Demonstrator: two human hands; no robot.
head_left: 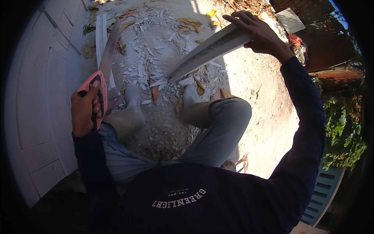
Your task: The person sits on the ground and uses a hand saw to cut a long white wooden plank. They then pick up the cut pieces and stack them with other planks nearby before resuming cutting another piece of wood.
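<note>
My left hand [85,105] grips the red and black handle of a hand saw [109,52], whose long blade points up toward the top of the view. Behind the blade lie long white strips [99,31] on the ground. My right hand [257,33] holds the upper end of a long white moulded strip [206,52] with a dark groove, slanting down to the debris between my bare feet. Broken white chips [142,72] and dry leaves [183,25] are scattered around.
White panelled boards [43,93] stand along the left. On the right are rusty metal sheets [315,35], a red crumpled item [295,39], green plants [339,128] and a blue slotted plastic object [323,195]. My bent legs [222,128] occupy the middle, beside sunlit concrete [272,128].
</note>
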